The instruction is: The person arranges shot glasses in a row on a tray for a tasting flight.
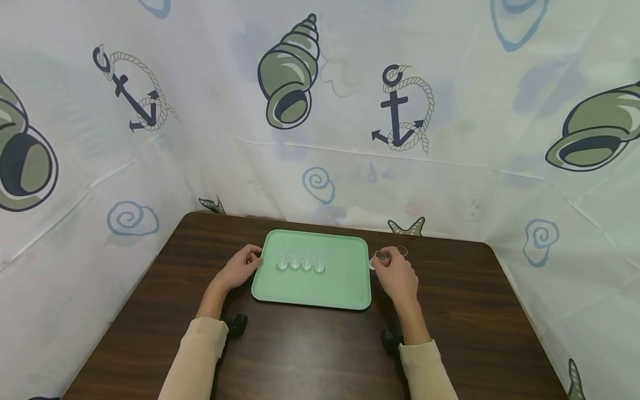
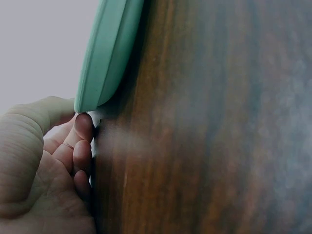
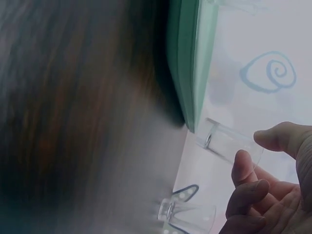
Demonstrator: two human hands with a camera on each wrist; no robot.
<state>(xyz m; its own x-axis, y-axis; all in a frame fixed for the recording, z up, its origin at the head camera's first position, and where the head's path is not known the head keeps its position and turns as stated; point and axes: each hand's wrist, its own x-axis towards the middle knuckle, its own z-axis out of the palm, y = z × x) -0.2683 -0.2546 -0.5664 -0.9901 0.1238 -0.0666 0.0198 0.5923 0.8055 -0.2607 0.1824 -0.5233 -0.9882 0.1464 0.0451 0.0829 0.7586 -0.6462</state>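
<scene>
A green tray [image 1: 315, 289] lies on the table with several small clear shot glasses [image 1: 306, 264] standing in a row on it. My left hand [image 1: 242, 268] is at the tray's left edge. In the left wrist view its thumb and forefinger pinch the tray rim [image 2: 95, 83]. Just past the tray's right edge, my right hand [image 1: 398, 278] holds one clear shot glass [image 3: 229, 141] between thumb and fingers, lifted off the table. Another shot glass [image 3: 195, 217] stands on the table beyond that hand, partly cut off in the right wrist view.
The dark wood table [image 1: 310, 350] carries everything. Behind it and at both sides hangs a white curtain [image 1: 225, 166] printed with shells and anchors. Dark wrist cameras [image 1: 237, 325] sit at both cuffs.
</scene>
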